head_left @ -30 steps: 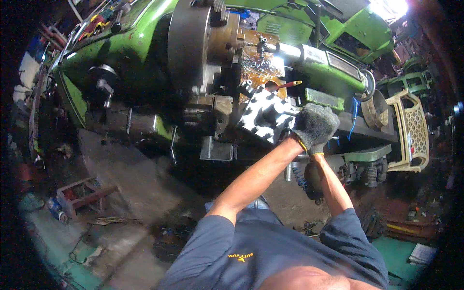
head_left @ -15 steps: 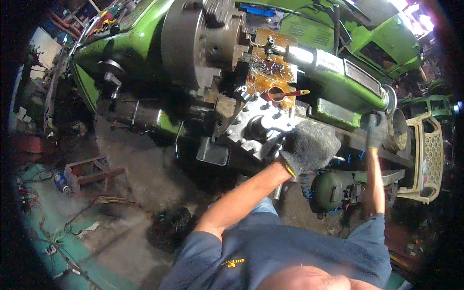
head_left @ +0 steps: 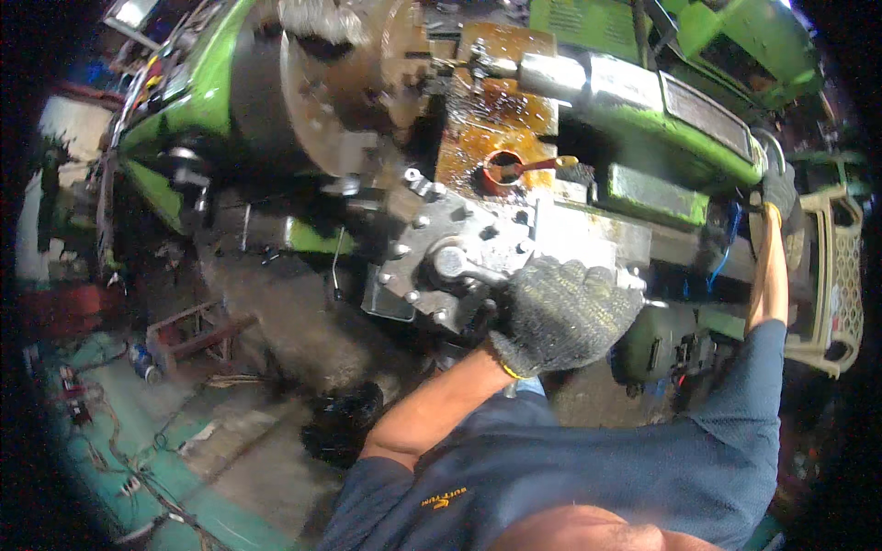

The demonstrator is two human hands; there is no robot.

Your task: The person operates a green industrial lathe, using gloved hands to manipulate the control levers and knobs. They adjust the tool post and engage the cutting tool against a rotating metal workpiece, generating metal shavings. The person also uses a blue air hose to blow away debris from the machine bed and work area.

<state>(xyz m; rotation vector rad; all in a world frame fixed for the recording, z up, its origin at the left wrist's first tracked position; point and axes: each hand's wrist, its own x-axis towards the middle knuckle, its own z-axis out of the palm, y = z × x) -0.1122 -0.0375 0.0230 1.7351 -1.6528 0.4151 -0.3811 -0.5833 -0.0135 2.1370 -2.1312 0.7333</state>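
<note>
A green lathe [head_left: 661, 101] fills the upper view, with a large grey chuck [head_left: 349, 83] at the top left. My left hand [head_left: 562, 312], in a grey knit glove, is closed around the lever handle [head_left: 464, 268] of the bolted steel tool post [head_left: 459, 234]. My right hand [head_left: 779, 188], also gloved, reaches far right along the lathe bed and grips the rim of a handwheel [head_left: 764, 151], which is mostly hidden. An oily orange-brown slide [head_left: 496, 110] with a red cup [head_left: 503, 170] lies just beyond the tool post.
A beige plastic crate [head_left: 831, 275] stands at the far right. A dark green motor housing [head_left: 661, 342] sits under the bed. On the dirty floor to the left are a rusty metal frame [head_left: 197, 331], a blue can [head_left: 142, 363] and loose cables [head_left: 138, 459].
My right hand has risen from below the bed and moved right to the handwheel. My left hand has stayed on the tool post lever. The view has come closer to the lathe.
</note>
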